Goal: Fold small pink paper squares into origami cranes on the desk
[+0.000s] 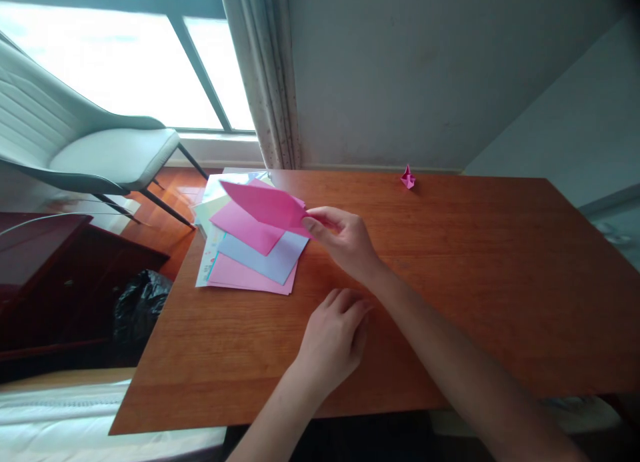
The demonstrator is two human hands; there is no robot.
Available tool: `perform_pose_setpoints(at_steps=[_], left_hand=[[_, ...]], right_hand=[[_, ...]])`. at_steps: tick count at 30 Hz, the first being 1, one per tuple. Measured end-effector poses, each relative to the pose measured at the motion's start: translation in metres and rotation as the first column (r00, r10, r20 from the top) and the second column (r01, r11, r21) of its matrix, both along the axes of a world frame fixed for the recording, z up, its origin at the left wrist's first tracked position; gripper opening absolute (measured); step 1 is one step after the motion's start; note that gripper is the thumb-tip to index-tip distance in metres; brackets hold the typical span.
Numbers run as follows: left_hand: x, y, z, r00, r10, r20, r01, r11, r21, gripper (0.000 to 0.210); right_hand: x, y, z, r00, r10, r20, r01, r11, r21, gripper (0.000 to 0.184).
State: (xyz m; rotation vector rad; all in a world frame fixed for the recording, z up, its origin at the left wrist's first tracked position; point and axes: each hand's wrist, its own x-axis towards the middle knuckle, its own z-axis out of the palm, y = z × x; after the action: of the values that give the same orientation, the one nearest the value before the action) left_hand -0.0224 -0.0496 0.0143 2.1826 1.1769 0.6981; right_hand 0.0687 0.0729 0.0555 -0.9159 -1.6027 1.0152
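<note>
One small folded pink figure (408,177) sits finished at one o'clock; the right hand (345,239) pinches a fresh pink sheet (265,205) (unfolded) above the paper stack (250,259), while the left hand (333,335) rests loosely curled on the table (500,282)

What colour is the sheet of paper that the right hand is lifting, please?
Bright pink: the lifted paper sheet pinched by the right hand, head view.

Lit by daylight from the window (125,62) at upper left, blown out to near white with no detail beyond the panes. Soft sheen across the wooden counter (475,269), only faint shadows under the hands, dim and murky at lower left. Strongly bent at the edges by the wide lens, walls and frame lines slanting, top right corner darkened; centre sharp.
</note>
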Motion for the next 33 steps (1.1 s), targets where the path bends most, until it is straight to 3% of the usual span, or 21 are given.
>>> perform_pose_setpoints(at_steps=[3, 6, 8, 10, 15, 17, 19, 22, 26, 29, 31, 33], left_hand=[[-0.002, 0.000, -0.004, 0.991, 0.127, 0.046, -0.128, 0.992, 0.017, 0.031], [-0.004, 0.001, -0.013, 0.983, 0.182, 0.028, -0.184, 0.977, 0.106, 0.025], [-0.004, 0.003, -0.017, 0.976, 0.211, 0.059, -0.217, 0.967, 0.133, 0.031], [-0.005, 0.004, -0.017, 0.963, 0.243, 0.113, -0.253, 0.964, 0.077, 0.028], [-0.010, 0.008, -0.002, 0.946, 0.169, 0.278, -0.127, 0.979, -0.162, 0.048], [-0.013, 0.008, 0.004, 0.877, 0.248, 0.411, -0.102, 0.933, -0.346, 0.050], [-0.015, 0.008, 0.008, 0.777, 0.366, 0.512, -0.046, 0.844, -0.534, 0.045], [-0.017, 0.009, 0.010, 0.678, 0.475, 0.561, 0.035, 0.742, -0.670, 0.039], [-0.017, 0.011, 0.009, 0.713, 0.446, 0.541, 0.014, 0.762, -0.647, 0.045], [-0.020, 0.011, 0.009, 0.721, 0.454, 0.524, -0.015, 0.766, -0.642, 0.044], [-0.024, 0.011, 0.010, 0.721, 0.460, 0.517, -0.024, 0.763, -0.646, 0.042], [-0.028, 0.011, 0.012, 0.734, 0.462, 0.499, -0.037, 0.760, -0.649, 0.040]], right_hand=[[0.037, -0.033, 0.019, 0.955, -0.054, -0.291, -0.041, 0.950, -0.310, 0.029], [0.074, -0.065, 0.019, 0.882, -0.177, -0.437, -0.082, 0.854, -0.513, 0.028], [0.093, -0.083, 0.010, 0.860, -0.234, -0.453, -0.099, 0.795, -0.598, 0.024], [0.108, -0.097, -0.002, 0.854, -0.307, -0.421, -0.063, 0.741, -0.669, 0.026], [0.135, -0.125, -0.026, 0.848, -0.417, -0.329, 0.040, 0.667, -0.744, 0.031], [0.142, -0.133, -0.031, 0.841, -0.437, -0.318, 0.056, 0.655, -0.753, 0.031], [0.144, -0.138, -0.032, 0.832, -0.443, -0.333, 0.049, 0.656, -0.753, 0.029], [0.142, -0.140, -0.032, 0.835, -0.428, -0.347, 0.037, 0.672, -0.739, 0.025], [0.138, -0.139, -0.035, 0.871, -0.383, -0.307, 0.068, 0.714, -0.697, 0.029], [0.140, -0.139, -0.042, 0.899, -0.400, -0.177, 0.214, 0.754, -0.621, 0.035], [0.143, -0.141, -0.047, 0.884, -0.467, -0.007, 0.410, 0.782, -0.469, 0.033], [0.146, -0.146, -0.049, 0.836, -0.517, 0.184, 0.546, 0.817, -0.185, 0.031]])
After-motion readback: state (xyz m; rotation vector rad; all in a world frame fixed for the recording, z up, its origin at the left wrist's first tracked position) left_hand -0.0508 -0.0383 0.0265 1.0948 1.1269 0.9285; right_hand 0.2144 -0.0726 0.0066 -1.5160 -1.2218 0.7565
